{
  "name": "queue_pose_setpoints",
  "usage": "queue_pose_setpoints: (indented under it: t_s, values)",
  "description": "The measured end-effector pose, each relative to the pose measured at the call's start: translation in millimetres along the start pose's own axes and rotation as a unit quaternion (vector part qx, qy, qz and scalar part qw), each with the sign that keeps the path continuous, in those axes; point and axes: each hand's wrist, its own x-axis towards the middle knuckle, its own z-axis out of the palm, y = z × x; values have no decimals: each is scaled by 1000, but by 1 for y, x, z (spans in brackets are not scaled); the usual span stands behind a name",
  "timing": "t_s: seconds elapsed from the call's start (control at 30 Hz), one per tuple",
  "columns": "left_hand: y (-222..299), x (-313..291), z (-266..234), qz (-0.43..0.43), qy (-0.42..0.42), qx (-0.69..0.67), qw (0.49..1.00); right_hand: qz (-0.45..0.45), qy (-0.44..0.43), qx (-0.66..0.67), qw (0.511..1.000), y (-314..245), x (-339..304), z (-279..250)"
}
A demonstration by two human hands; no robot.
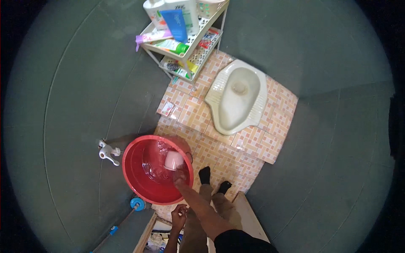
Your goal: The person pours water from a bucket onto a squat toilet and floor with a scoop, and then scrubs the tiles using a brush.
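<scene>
My right arm reaches down into a big round red tub (131, 183) with rippling water (152, 170) in it. Inside, my right hand (179, 176) is closed at the near side of a pale pink mug (173, 160), at the water's surface; the handle itself is hard to see. Outside the tub's near rim, my left hand (179, 216) hangs with its fingers curled in. Whether anything small lies within those fingers does not show.
A white tap (108, 152) juts from the wall beside the tub. Beyond stand a squat toilet (238, 99) on a raised tiled step and a white rack (190, 52) of bottles and tubes. A blue-headed stick (137, 204) leans nearby. My feet (204, 175) are on tiles (236, 170).
</scene>
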Motion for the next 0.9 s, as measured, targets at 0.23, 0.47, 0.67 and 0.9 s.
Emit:
queue_pose_setpoints:
  t_s: [0.23,0.47,0.67,0.9]
  values:
    - [6,2,5,2,77,-164,984,-161,-39,399,902,29,-35,-80]
    - [77,17,45,69,123,-108,984,-139,35,500,854,68,-144,-153]
    - [102,59,90,1,-55,-256,965,-117,191,487,844,120,-220,-165]
    - [129,158,166,-173,-244,-513,805,-80,510,429,742,206,-217,-93]
